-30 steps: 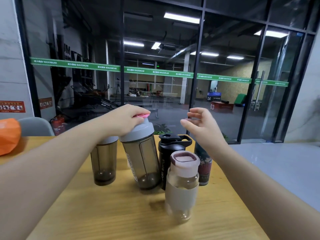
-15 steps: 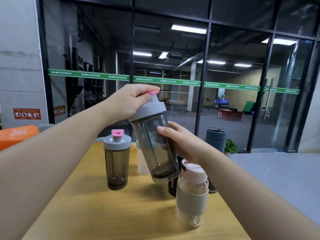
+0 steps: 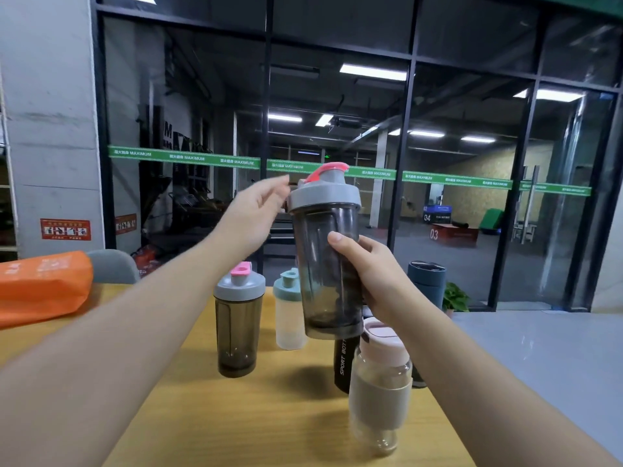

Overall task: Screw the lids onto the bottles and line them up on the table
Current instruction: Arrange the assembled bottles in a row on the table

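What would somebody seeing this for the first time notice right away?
A smoky shaker bottle with a grey lid, held up in mid-air at centre: the right hand grips its body while the left hand reaches its lid rim. Below, several capped bottles stand on the wooden table, and an orange bag lies at far left.

Both bare forearms reach in from the lower corners of the frame toward its middle. The left hand (image 3: 258, 215) sits just left of centre, raised, wrist bent, fingers loosely extended to the right with their tips close beside the grey lid (image 3: 324, 193); whether they touch it I can't tell. The right hand (image 3: 374, 274), a little lower and right of centre, curls round the smoky shaker bottle (image 3: 328, 267), thumb across its front, holding it up off the table.
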A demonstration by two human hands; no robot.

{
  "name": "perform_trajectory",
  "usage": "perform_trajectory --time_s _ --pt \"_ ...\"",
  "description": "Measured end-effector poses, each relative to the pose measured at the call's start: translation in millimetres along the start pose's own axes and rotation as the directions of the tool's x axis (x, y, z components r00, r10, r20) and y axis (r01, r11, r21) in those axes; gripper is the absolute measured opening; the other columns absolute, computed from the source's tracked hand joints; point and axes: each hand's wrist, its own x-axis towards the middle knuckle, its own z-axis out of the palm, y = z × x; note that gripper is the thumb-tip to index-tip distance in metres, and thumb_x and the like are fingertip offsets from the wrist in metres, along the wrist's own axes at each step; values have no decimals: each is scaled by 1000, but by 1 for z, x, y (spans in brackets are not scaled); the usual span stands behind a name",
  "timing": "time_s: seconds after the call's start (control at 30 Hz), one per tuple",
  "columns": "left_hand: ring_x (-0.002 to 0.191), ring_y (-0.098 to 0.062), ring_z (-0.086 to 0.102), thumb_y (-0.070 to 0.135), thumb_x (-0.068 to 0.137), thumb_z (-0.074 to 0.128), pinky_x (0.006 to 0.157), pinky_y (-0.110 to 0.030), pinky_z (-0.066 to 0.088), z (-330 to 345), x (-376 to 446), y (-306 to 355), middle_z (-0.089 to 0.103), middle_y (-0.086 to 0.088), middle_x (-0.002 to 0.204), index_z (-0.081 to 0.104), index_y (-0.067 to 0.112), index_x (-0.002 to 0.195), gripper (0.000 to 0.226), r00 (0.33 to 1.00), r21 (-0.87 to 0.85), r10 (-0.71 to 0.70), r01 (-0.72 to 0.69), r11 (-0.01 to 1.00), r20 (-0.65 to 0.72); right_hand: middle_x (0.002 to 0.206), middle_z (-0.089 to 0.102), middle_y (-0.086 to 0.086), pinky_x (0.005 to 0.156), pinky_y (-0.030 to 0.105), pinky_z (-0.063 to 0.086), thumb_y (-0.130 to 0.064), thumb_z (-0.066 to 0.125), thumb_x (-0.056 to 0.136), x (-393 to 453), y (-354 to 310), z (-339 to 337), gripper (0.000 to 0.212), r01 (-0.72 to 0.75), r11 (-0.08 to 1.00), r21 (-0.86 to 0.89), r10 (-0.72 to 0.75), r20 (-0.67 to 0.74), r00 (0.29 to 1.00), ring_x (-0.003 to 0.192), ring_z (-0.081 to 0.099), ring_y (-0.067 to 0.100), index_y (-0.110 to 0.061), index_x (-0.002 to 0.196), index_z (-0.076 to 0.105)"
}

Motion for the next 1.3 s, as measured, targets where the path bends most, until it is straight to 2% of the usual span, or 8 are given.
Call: perform_trajectory --time_s 0.13,0.27,0.37,0.5,0.7,0.9,1.03,1.3 --pt "131 -22 46 29 97 49 107 -38 37 15 -15 -44 44 -1 146 42 19 142 47 987 350 -107 60 935 117 102 73 11 85 49 56 -36 73 79 2 -2 -5 40 -5 1000 14 7 -98 995 93 71 29 -11 109 64" --pt "142 -19 27 39 96 48 114 -46 26 24 -24 -72 26 1 157 28 25 149 58 945 592 -198 5 806 261 110 70 9 88 49 55 -50 79 57 3 -8 -15 74 41 999 19 -37 -181 983 98 69 26 -12 117 57" --pt "148 -26 0 52 95 42 118 -49 12 33 -25 -83 5 -7 161 12 23 153 72 915 824 -337 8 567 223 113 67 9 90 48 54 -47 80 56 3 -14 -24 78 117 993 7 -113 -225 968 103 66 24 -12 120 53" --pt "147 -32 -2 58 93 40 116 -52 13 39 -27 -96 5 -13 160 4 11 152 83 851 873 -511 156 462 118 117 61 6 96 47 50 -40 83 63 1 -18 -36 73 178 981 -72 -192 -294 936 108 61 21 -15 123 48" --pt "116 -27 41 45 97 41 103 -34 34 35 -29 -95 42 -8 125 42 9 130 49 934 850 -333 68 523 130 121 56 3 99 36 47 -31 82 70 -5 -16 -51 75 223 959 -177 -275 -374 886 112 56 16 -19 131 39" --pt "109 -26 45 39 85 63 94 -30 38 37 -35 -89 36 -6 121 48 16 130 53 950 709 -287 115 695 127 129 52 3 103 38 45 -28 83 69 -16 -8 -68 89 234 925 -300 -351 -438 827 118 51 16 -19 140 30" --pt "113 -27 44 45 76 72 98 -34 39 35 -39 -87 40 -7 126 44 22 129 64 933 727 -319 103 679 166 129 52 5 99 43 48 -53 83 52 -27 5 -81 99 191 908 -373 -365 -481 797 118 53 18 -23 135 38" --pt "114 -27 43 33 75 75 90 -34 40 31 -49 -80 43 -4 124 45 25 122 56 940 612 -308 159 774 145 128 42 5 100 45 45 -32 84 67 -44 45 -105 71 129 903 -411 -365 -573 734 118 49 22 -24 121 40"
